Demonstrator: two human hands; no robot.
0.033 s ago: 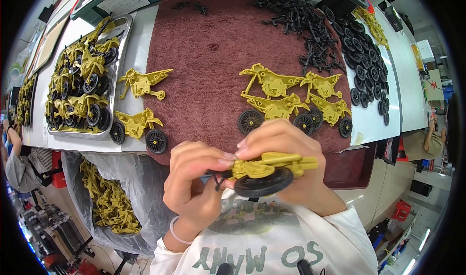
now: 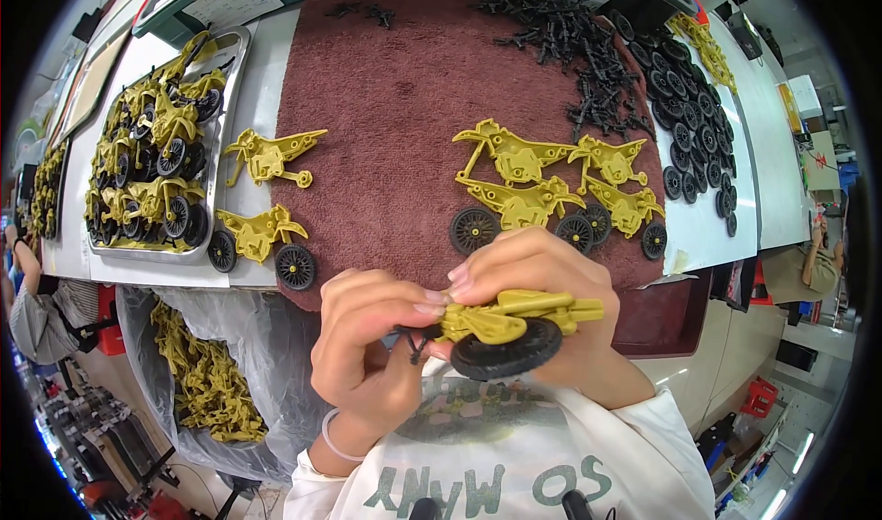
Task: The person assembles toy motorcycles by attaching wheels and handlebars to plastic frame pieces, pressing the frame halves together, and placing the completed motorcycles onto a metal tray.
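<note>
Close to my body, both hands hold a yellow toy motorcycle (image 2: 514, 313) with a black wheel (image 2: 507, 350) facing down. My left hand (image 2: 372, 332) pinches its left end, where a small black handlebar piece (image 2: 415, 344) sticks out below the fingers. My right hand (image 2: 537, 267) wraps over the top and far side, its fingertips meeting the left hand's. On the maroon towel (image 2: 395, 79) just beyond lie several yellow motorcycle half-bodies (image 2: 519, 157), some with black wheels (image 2: 475, 231) set at their ends. The right palm is partly hidden by the toy.
At left, a metal tray (image 2: 234, 70) holds assembled toy motorcycles (image 2: 170, 120). Black handlebar parts (image 2: 588, 51) and loose wheels (image 2: 689, 116) are heaped at far right. A plastic-lined bin (image 2: 294, 364) of yellow parts (image 2: 207, 373) stands below the table's left edge. Dark bins border the back.
The toy motorcycle has tilted slightly in my hands, its wheel shifting a little right and downward. Both hands keep their hold; the table looks the same.
</note>
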